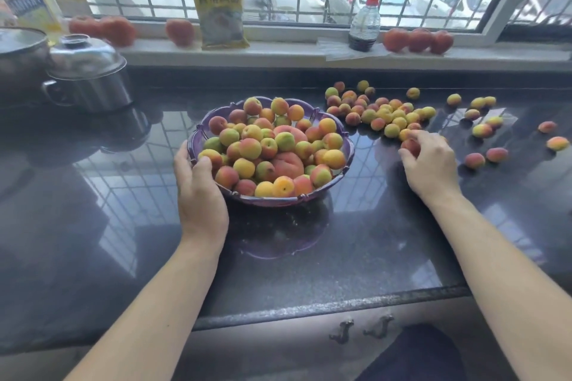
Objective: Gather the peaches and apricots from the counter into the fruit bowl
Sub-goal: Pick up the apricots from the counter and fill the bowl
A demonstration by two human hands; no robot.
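Dark glossy tabletop (356,250) under a barred window, fruit half gathered.
Your left hand (201,192) curls its fingers round the near-left rim of the purple bowl (346,161), heaped with apricots and peaches. To its right, your right hand (428,161) pinches an apricot (410,145) at the near edge of the loose fruit (387,114) scattered beyond.

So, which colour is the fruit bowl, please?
Purple; the fruit bowl shows it best at its rim in the head view.
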